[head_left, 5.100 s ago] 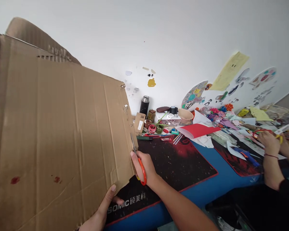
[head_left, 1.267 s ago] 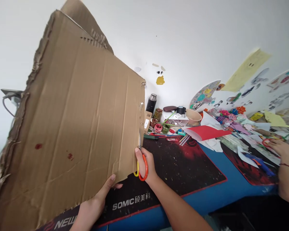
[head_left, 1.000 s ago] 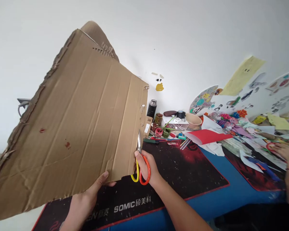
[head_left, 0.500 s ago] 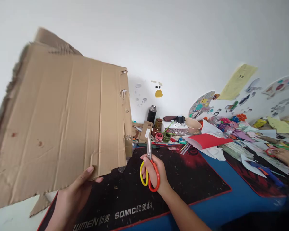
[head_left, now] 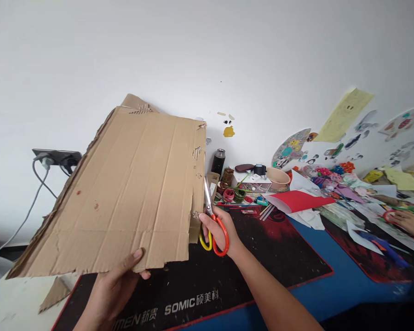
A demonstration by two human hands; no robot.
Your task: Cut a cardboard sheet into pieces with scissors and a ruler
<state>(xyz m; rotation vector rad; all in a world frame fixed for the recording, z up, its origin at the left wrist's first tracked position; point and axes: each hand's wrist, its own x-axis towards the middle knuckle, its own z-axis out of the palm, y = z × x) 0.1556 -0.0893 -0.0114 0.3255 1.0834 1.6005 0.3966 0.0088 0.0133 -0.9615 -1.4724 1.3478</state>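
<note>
A large brown cardboard sheet (head_left: 134, 184), creased and torn along its edges, is held up tilted over the black desk mat (head_left: 255, 271). My left hand (head_left: 120, 276) pinches its lower edge, thumb in front and fingers behind. In my right hand (head_left: 222, 232) is a pair of scissors (head_left: 219, 234) with one yellow and one red handle loop. Their blades point upward beside the sheet's ragged right edge and look closed. The thumb of my right hand is at that edge; whether it presses on the cardboard I cannot tell.
Paint jars (head_left: 228, 196), a black thermos (head_left: 218, 161) and a round tub (head_left: 278, 178) stand along the wall. Red paper (head_left: 300, 202) and craft scraps lie to the right, where another person's hand (head_left: 407, 223) works. A power socket (head_left: 57, 157) with cables is at left.
The cardboard has come down and to the right, tilting away from me. My right hand has raised the scissors slightly, close to the sheet's right edge.
</note>
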